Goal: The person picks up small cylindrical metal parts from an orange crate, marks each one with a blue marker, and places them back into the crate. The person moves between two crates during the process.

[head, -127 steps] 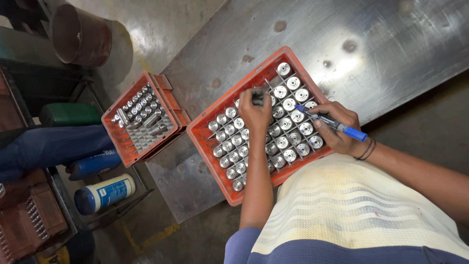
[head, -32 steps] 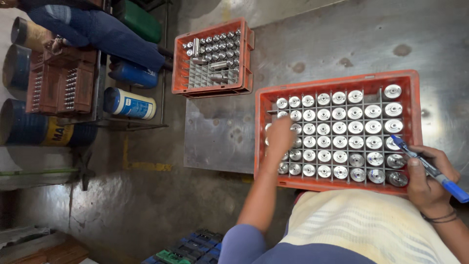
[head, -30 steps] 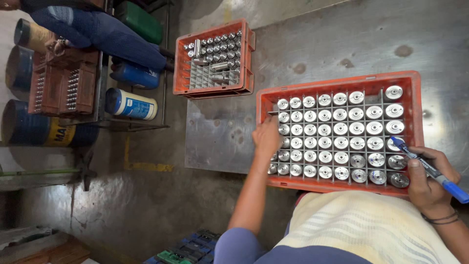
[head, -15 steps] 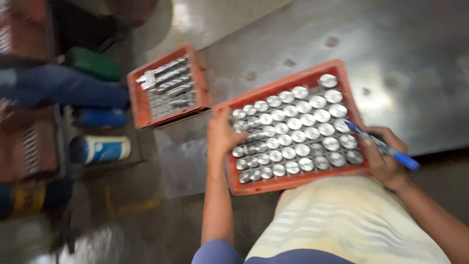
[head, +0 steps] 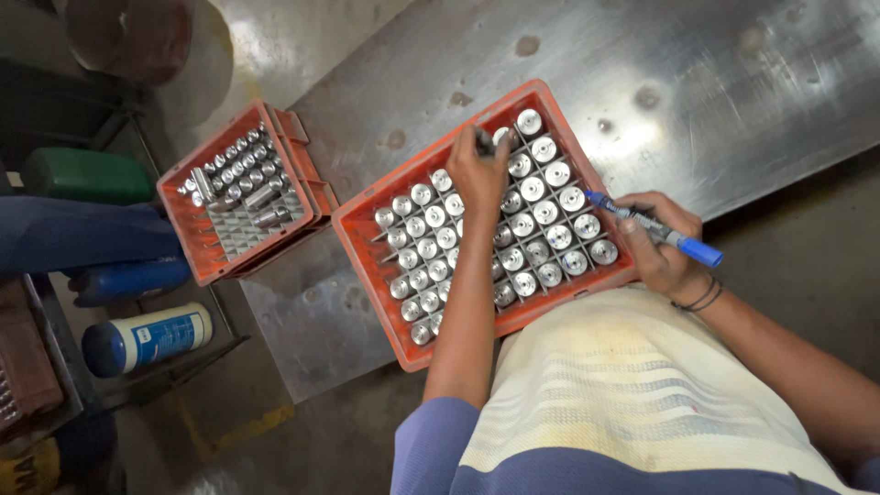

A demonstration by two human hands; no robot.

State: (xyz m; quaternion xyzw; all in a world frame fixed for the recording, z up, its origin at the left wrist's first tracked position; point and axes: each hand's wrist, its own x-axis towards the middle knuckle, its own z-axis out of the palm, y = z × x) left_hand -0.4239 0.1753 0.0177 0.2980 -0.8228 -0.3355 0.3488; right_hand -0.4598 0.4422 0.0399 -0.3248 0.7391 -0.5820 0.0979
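An orange plastic crate (head: 367, 240) with a grid of cells sits on a steel table, filled with several upright silver metal cylinders (head: 533, 190). My left hand (head: 478, 170) reaches into the far part of the crate, its fingers closed on a dark-topped cylinder (head: 483, 140) near the back rim. My right hand (head: 658, 240) rests at the crate's right side and holds a blue marker pen (head: 653, 227), tip pointing toward the cylinders.
A second, smaller orange crate (head: 240, 197) with several metal parts stands to the left on the steel table (head: 660, 82). Below the table's left edge lie a blue-and-white canister (head: 147, 338), a blue cylinder (head: 133, 280) and a green container (head: 87, 176).
My left hand has moved from the crate's near-left cells to the far rim and closed on a cylinder. The view has swung round; my right hand still holds the marker.
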